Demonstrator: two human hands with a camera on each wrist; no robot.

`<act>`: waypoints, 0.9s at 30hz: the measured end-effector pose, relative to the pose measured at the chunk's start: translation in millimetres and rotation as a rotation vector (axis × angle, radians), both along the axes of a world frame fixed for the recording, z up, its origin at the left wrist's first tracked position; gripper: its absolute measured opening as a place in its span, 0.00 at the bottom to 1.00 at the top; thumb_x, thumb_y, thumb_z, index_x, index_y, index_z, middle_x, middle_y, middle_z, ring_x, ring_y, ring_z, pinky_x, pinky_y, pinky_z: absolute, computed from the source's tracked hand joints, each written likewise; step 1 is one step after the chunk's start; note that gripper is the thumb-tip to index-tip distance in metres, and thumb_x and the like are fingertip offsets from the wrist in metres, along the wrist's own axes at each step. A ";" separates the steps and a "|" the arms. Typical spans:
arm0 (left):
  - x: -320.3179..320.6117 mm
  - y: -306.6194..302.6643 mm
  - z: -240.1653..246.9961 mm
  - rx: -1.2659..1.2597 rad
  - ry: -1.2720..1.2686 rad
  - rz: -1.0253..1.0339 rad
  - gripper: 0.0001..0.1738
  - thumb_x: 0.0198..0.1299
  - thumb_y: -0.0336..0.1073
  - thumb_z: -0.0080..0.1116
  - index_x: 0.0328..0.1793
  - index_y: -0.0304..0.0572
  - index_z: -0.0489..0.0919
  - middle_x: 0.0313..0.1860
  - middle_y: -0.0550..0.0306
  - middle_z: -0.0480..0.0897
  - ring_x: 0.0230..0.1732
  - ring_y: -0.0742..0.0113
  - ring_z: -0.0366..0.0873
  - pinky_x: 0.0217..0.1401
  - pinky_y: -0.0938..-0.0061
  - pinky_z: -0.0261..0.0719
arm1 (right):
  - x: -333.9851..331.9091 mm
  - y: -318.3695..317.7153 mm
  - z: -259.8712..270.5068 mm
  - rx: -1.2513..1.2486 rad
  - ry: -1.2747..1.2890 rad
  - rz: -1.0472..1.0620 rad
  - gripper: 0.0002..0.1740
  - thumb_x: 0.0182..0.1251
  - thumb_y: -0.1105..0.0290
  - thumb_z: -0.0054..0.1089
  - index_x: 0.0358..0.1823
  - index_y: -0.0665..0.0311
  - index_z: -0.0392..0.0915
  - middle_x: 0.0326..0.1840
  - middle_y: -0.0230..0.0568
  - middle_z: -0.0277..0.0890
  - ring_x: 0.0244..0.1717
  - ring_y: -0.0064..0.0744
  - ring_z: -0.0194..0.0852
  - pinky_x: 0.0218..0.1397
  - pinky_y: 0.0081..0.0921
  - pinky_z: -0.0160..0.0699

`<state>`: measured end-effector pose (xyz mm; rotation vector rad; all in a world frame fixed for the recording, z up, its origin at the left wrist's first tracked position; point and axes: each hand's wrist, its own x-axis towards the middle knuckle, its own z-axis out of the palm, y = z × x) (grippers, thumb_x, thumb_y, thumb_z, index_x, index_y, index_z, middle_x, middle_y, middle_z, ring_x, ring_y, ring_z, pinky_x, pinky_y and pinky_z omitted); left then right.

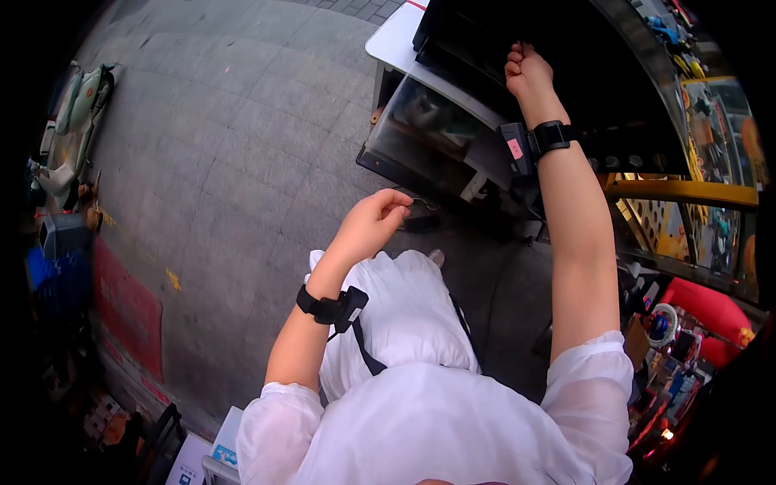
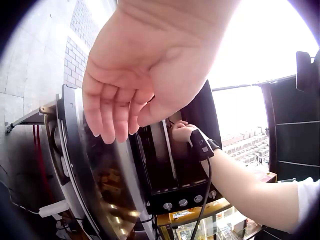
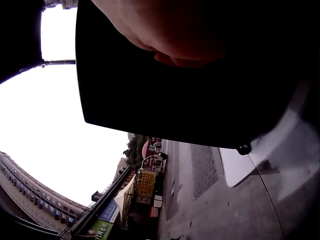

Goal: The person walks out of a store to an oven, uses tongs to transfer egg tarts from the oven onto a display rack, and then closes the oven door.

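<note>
My left hand [image 1: 373, 222] is held low in front of the lap, thumb and index finger pinching a thin dark piece [image 1: 423, 204]; what it is cannot be made out. In the left wrist view the other fingers of that hand [image 2: 127, 85] lie side by side, slightly bent. Reaching forward, my right hand [image 1: 529, 74] has curled fingers inside the dark interior of a black appliance [image 2: 192, 194] with a row of knobs. Whether it grips anything there is too dark to tell. The right wrist view shows only part of this hand [image 3: 170, 35], in shadow.
A clear curved cover [image 1: 428, 113] and a white tabletop [image 1: 391, 42] stand left of the appliance. A yellow bar [image 1: 687, 191] and a glass case are at the right. Parked scooters [image 1: 78, 129] and a red mat [image 1: 125, 311] lie left across grey paving.
</note>
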<state>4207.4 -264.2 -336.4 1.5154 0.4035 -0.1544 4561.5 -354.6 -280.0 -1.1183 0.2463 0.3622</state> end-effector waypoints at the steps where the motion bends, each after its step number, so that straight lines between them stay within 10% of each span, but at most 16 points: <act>1: -3.9 5.0 -3.9 -0.020 0.020 0.014 0.12 0.64 0.30 0.49 0.51 0.34 0.76 0.43 0.56 0.80 0.47 0.71 0.78 0.50 0.77 0.76 | 7.1 8.4 -0.9 -0.007 0.010 -0.005 0.08 0.71 0.69 0.43 0.35 0.65 0.67 0.24 0.34 0.69 0.17 0.18 0.61 0.13 0.12 0.50; 17: 17.3 9.0 -5.1 -0.083 0.018 -0.012 0.12 0.64 0.30 0.49 0.51 0.36 0.76 0.42 0.57 0.81 0.44 0.72 0.78 0.49 0.78 0.75 | -64.6 -47.6 -12.1 0.082 0.017 0.015 0.11 0.74 0.68 0.39 0.52 0.62 0.66 0.29 0.31 0.66 0.19 0.16 0.54 0.16 0.12 0.49; 27: 32.1 -4.9 -8.0 -0.100 0.006 -0.089 0.12 0.64 0.30 0.49 0.51 0.34 0.75 0.42 0.57 0.81 0.45 0.72 0.78 0.49 0.78 0.75 | -43.5 -33.6 -11.8 0.051 0.020 -0.143 0.07 0.72 0.69 0.41 0.45 0.61 0.67 0.26 0.32 0.68 0.18 0.19 0.57 0.15 0.14 0.50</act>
